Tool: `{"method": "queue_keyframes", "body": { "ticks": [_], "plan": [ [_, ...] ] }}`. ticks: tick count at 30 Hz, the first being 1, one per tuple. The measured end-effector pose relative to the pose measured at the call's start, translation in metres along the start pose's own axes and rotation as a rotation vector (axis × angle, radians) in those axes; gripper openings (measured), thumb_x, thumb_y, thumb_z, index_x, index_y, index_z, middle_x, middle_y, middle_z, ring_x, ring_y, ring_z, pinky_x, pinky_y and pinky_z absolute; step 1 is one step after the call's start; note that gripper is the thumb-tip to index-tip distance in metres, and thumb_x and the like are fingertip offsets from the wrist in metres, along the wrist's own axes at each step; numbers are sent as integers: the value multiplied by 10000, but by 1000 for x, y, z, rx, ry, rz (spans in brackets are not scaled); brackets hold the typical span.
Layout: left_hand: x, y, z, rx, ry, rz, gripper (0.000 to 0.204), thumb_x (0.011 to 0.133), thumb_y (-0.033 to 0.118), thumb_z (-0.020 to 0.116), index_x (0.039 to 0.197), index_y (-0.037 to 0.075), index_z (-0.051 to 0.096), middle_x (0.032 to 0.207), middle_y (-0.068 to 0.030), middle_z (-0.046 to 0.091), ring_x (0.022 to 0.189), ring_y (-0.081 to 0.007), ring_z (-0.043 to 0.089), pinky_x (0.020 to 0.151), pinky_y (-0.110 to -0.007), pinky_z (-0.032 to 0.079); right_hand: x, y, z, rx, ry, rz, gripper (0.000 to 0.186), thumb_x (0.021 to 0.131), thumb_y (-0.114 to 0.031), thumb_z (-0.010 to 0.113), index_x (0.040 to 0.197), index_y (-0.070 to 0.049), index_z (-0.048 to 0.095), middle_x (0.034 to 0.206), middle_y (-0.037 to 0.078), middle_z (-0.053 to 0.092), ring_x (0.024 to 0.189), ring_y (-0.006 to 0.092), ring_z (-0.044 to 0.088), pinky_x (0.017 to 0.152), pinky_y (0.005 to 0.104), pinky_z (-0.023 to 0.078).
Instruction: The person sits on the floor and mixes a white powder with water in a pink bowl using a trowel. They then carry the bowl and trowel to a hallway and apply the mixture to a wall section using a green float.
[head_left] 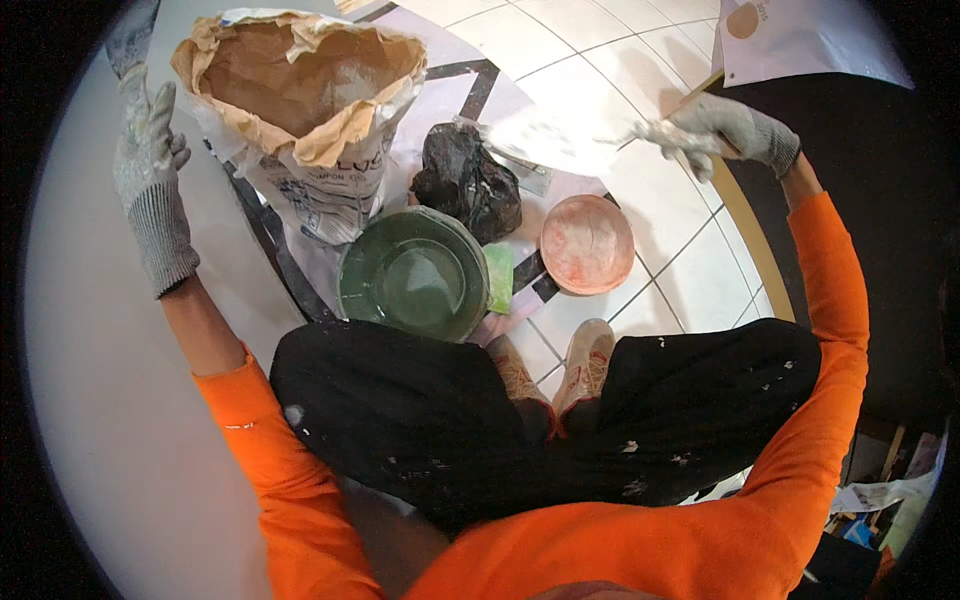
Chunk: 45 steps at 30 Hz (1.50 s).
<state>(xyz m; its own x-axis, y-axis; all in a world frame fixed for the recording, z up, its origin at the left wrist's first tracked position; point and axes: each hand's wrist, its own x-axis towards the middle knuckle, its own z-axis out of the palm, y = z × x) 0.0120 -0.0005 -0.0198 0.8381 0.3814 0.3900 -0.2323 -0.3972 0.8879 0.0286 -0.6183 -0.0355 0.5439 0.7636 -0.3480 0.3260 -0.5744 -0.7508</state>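
Note:
My left hand (152, 165), in a grey knit glove smeared white, is raised at the upper left against a smooth pale panel. Its fingers are stretched out and nothing shows in them. At the upper right my right hand (715, 132), gloved alike, has its fingers closed at the end of a long whitish thing (560, 145). Glare washes that thing out, so its kind is unclear. Below it stand a round pinkish tub (588, 245) with whitish residue and a crumpled black plastic bag (467, 185). A dark green bucket (360, 285) holds what looks like liquid.
A large open paper sack (335, 180) with a torn brown rim stands between my left hand and the bucket. A small green piece (500, 278) lies beside the bucket. The pale panel (90, 300) runs along my left; white floor tiles (700, 250) lie ahead.

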Motion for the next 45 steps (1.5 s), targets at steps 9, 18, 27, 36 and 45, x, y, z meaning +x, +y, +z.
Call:
{"method": "queue_keyframes", "body": {
  "ticks": [9,18,27,36,45],
  "plan": [
    [54,-37,-31,248,-100,-51,684,933,422,738,1413,-29,552,1023,-88,652,955,-164,652,896,-317,559,-2,60,82,-110,-73,751,557,1018,-536,559,949,-11,733,701,106,692,630,157,695,543,351,561],
    [42,-15,-13,437,-62,-6,857,822,521,825,1390,-63,560,1149,-192,700,1053,-263,685,906,-395,569,8,53,123,-781,-128,469,486,964,-574,616,981,-105,739,845,115,716,847,292,709,811,443,549],
    [48,-32,-6,492,15,-19,724,911,462,750,1428,-11,565,1161,-172,704,1011,-258,695,885,-377,551,5,40,98,-828,-91,463,450,965,-541,632,943,-107,748,824,125,710,833,301,704,801,465,543],
    [21,-21,8,515,-29,421,587,923,392,753,1345,20,585,1169,-179,663,930,-267,655,834,-393,550,5,-20,-10,-309,161,549,604,926,-619,674,790,-32,707,612,54,630,491,134,596,418,309,462],
    [0,2,29,513,42,44,667,811,237,806,1296,-52,450,1094,-239,645,1006,-343,675,838,-440,565,75,-143,-61,-432,515,7,560,977,-542,607,1161,-21,698,703,32,670,550,65,645,440,182,484]
  ]
}}
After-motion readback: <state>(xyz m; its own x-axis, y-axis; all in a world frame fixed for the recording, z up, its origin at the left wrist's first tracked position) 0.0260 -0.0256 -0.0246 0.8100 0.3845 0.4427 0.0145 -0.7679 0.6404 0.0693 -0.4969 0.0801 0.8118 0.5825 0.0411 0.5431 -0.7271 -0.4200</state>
